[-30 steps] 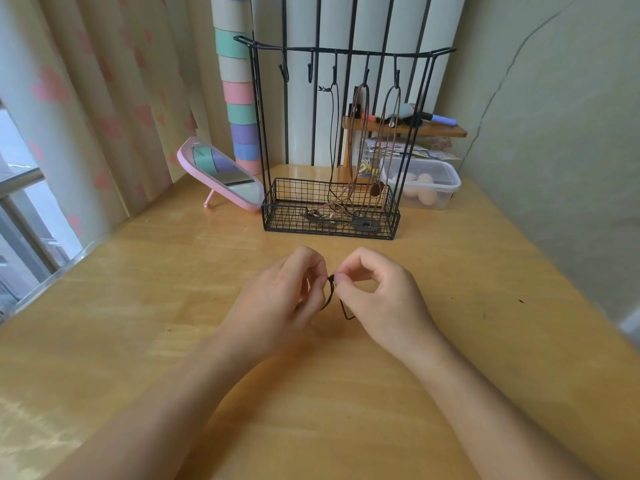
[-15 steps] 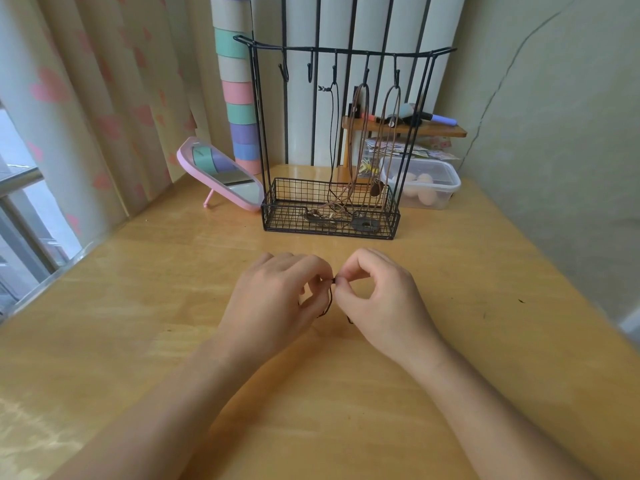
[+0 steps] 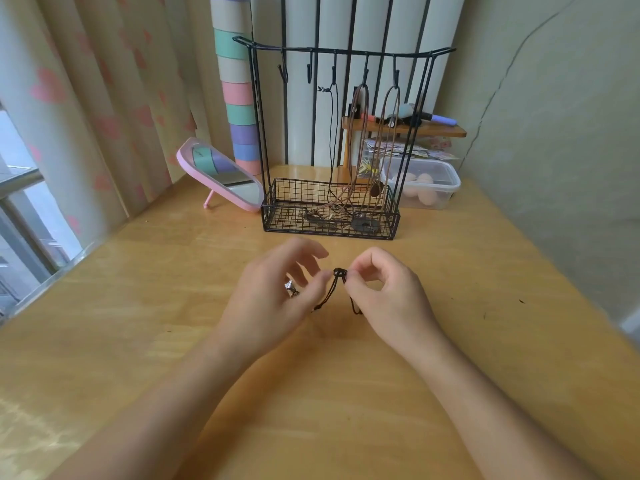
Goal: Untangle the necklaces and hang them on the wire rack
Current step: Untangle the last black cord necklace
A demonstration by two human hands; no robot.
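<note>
Frame centre: the right hand pinches the knotted black cord necklace, the left hand curls beside it, grip unclear; hard pulling could tighten the knot, delaying hanging on the wire rack above.

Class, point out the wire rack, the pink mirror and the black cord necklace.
wire rack [image 3: 284, 218], head view, front wall of its basket.
pink mirror [image 3: 221, 176], head view, middle of its glass.
black cord necklace [image 3: 340, 273], head view, its knot.

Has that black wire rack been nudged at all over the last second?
No. The wire rack has not shifted: its basket sits just right of the pink mirror, exactly as before.
</note>
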